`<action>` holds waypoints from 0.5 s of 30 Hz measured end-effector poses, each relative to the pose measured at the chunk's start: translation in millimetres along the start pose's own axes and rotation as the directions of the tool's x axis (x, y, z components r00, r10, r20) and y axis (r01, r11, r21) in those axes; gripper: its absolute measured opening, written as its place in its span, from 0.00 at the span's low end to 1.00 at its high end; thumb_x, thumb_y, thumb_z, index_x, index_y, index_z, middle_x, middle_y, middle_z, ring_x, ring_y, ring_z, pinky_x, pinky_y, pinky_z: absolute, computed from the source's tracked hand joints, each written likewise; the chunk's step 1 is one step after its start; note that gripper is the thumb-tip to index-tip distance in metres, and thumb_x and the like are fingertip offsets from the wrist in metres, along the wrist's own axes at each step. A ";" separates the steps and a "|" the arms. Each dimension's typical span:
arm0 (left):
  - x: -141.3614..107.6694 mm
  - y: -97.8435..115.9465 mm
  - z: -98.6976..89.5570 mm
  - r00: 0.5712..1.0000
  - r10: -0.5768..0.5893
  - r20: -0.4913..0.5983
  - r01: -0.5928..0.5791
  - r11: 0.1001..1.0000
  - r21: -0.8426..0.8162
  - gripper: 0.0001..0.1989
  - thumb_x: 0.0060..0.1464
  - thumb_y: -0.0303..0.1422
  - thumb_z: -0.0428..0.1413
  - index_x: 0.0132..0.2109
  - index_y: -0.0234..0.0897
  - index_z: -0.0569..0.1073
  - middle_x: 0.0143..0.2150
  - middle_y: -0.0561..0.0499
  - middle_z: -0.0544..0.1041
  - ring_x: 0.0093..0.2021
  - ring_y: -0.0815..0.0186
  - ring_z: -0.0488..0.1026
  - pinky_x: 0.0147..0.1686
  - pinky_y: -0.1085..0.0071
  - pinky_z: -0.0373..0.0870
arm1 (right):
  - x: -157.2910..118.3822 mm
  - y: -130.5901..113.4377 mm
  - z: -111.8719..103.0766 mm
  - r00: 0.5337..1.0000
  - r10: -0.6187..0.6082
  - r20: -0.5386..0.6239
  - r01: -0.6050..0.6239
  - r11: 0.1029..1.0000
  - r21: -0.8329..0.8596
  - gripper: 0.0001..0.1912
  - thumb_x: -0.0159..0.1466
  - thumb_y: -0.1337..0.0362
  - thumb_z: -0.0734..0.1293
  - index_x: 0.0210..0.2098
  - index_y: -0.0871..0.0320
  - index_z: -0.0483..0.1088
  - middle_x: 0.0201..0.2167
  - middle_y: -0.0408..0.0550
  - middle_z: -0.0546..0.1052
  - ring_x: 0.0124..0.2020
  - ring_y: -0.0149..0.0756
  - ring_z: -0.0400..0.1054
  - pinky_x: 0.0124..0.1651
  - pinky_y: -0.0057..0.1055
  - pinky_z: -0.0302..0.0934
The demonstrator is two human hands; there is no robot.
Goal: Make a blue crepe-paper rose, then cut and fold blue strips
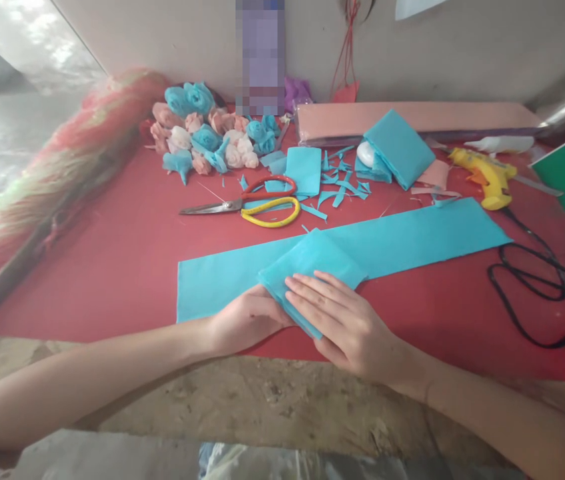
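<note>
A folded square of blue crepe paper is between my two hands, tilted so that a corner points away from me. My left hand holds it from below, with its fingers mostly hidden under the paper. Across the top lies my right hand, its fingers stretched flat and its thumb low by the near corner. Under and behind the square, a long blue paper strip stretches over the red table top. Scissors with one red and one yellow handle lie beyond the strip, blades to the left.
Paper roses in blue, pink and white are heaped at the back left. Blue scraps lie near a folded blue stack. A yellow glue gun trails a black cord on the right. Pink paper lies along the wall.
</note>
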State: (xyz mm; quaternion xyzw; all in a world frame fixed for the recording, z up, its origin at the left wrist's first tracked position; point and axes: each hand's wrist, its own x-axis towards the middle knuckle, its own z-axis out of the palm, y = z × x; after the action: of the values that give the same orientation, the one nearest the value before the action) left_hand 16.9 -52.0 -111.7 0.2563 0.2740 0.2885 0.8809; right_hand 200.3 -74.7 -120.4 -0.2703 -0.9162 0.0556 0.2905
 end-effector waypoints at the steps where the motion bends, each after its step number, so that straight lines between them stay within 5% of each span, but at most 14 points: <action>1: 0.1 -0.5 -0.6 1.000 -0.001 -0.005 0.001 1.000 -0.007 0.16 0.38 0.18 0.54 0.35 0.34 0.79 0.33 0.52 0.81 0.40 0.63 0.75 0.41 0.69 0.66 | -0.4 0.3 -0.2 1.000 -0.003 0.007 0.003 1.000 0.003 0.21 0.64 0.72 0.54 0.53 0.75 0.66 0.56 0.63 0.70 0.61 0.44 0.60 0.62 0.46 0.58; 15: -0.7 -0.9 1.5 0.999 0.003 -0.053 -0.002 1.000 0.010 0.14 0.38 0.17 0.53 0.33 0.35 0.76 0.40 0.51 0.81 0.54 0.56 0.70 0.51 0.63 0.65 | 0.6 -0.3 -1.5 0.999 -0.050 0.010 0.050 0.999 0.018 0.22 0.64 0.71 0.53 0.53 0.76 0.66 0.56 0.65 0.70 0.60 0.49 0.60 0.61 0.48 0.58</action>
State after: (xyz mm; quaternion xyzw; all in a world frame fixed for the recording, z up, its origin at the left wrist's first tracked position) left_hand 17.7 -53.5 -111.0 0.2532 0.2981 0.2951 0.8717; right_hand 200.6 -74.7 -118.8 -0.2445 -0.9236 0.0578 0.2896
